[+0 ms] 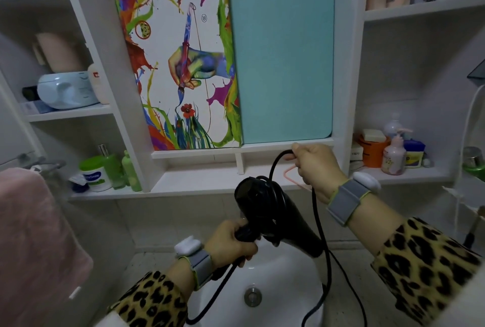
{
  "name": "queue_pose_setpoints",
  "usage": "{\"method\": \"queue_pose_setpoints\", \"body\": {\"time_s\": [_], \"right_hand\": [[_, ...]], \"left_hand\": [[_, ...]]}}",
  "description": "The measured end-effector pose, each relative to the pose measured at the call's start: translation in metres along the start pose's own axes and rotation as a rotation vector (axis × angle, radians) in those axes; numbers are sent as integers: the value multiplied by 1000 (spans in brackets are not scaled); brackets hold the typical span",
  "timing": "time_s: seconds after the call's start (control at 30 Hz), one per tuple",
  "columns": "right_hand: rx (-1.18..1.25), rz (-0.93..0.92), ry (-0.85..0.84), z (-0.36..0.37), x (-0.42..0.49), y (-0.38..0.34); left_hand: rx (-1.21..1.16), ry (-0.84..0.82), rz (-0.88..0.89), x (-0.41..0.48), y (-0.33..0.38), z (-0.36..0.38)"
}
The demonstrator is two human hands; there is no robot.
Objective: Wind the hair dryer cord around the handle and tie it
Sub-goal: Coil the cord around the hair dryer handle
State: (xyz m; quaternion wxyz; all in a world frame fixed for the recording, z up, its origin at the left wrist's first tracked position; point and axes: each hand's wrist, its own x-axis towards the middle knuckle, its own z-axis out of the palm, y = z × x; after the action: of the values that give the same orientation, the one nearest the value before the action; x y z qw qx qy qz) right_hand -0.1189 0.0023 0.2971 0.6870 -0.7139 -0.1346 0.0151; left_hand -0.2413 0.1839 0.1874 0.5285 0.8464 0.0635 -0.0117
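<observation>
A black hair dryer hangs over the white sink. My left hand grips its handle end from below, where the cord comes out. Some turns of the black cord lie around the dryer's body. My right hand is raised above and to the right, pinching a loop of the cord together with a thin pink band. The rest of the cord drops in long loops down past the sink's front. Both wrists carry grey straps with white devices.
The white sink with its metal drain lies right below. A white shelf runs behind, with green bottles at left and lotion bottles at right. A pink towel hangs at left. Colourful and teal boards stand behind.
</observation>
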Motion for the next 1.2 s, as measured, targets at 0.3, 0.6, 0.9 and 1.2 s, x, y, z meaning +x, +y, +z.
{"method": "queue_pose_setpoints", "body": {"time_s": [0.3,0.6,0.9,1.2], "right_hand": [[-92,-61,-100,9,-16,0],[118,-21,-197,18,-50,7],[268,9,-175,11,-76,39],[217,112,-358,3,-106,102]], "left_hand": [[242,-86,-61,-6,-1,6],[-89,104,-149,6,7,6],[-373,176,-206,-3,21,28],[-759,-92,-298,-13,45,22]]}}
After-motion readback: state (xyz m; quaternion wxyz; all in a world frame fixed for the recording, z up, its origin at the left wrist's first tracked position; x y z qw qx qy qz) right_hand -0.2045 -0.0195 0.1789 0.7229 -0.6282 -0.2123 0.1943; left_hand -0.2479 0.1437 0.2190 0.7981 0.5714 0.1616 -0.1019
